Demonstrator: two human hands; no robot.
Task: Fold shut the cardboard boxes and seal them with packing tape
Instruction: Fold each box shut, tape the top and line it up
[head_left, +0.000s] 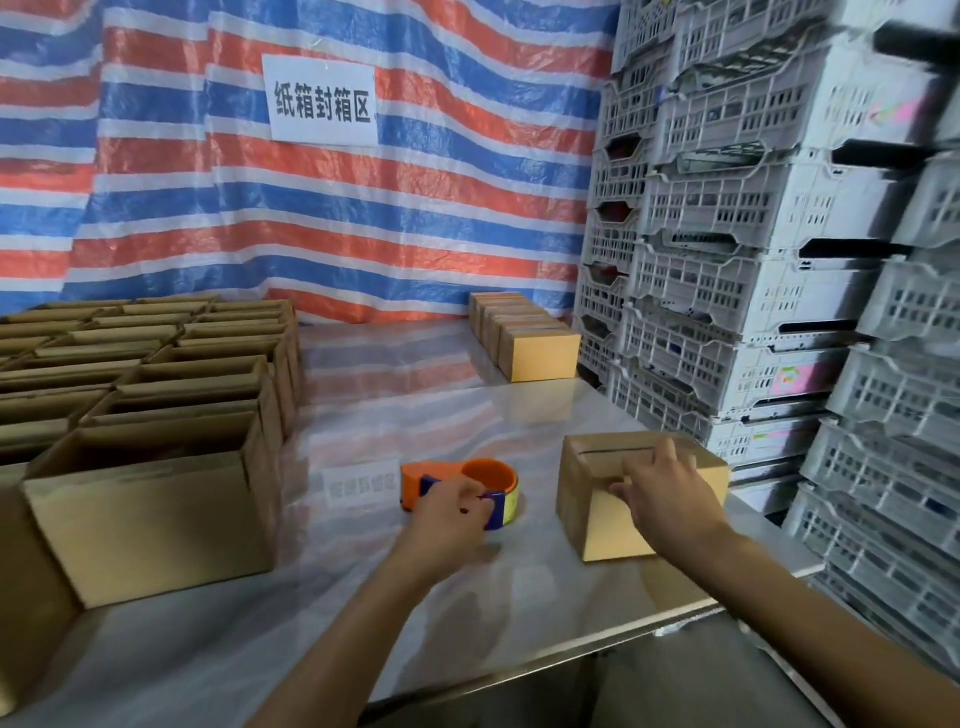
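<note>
From the head camera I see my left hand (449, 512) curled round the near side of the orange tape dispenser (467, 475), which sits on the steel table (374, 405). My right hand (662, 493) lies with fingers spread, pressing the folded flaps of a small cardboard box (608, 535) near the table's right edge. Open cartons (156, 499) stand in rows to the left.

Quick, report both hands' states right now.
Left hand: grips the tape dispenser.
Right hand: open, fingers pressing down on the box.
</note>
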